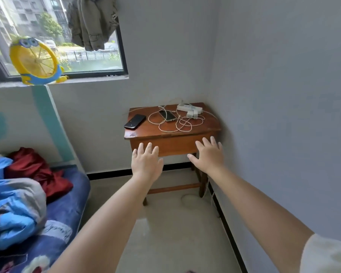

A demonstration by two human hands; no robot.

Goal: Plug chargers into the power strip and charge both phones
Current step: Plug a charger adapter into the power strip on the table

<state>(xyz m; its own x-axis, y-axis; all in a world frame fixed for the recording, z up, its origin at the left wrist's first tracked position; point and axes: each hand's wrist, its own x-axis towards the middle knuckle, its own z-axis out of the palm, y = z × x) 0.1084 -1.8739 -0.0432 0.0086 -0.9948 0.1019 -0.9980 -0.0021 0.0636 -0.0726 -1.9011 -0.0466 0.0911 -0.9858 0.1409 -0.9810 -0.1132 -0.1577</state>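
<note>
A small wooden table [138, 133] stands in the room's corner. On it lie a black phone [134, 121] at the left, a light-coloured phone [167, 115] in the middle, and a white power strip [189, 108] at the back right. Two white charger bricks [192, 114] sit against the strip's front edge, and tangled white cables [177, 124] loop across the tabletop. My left hand [146, 161] and my right hand [208, 153] are held out in the air short of the table's front, fingers spread, holding nothing.
A bed [67, 209] with crumpled blue and red bedding fills the lower left. A yellow cartoon fan [35, 61] stands on the window sill. Grey walls close the corner behind and right of the table. A white cord [187, 200] lies on the tiled floor under the table.
</note>
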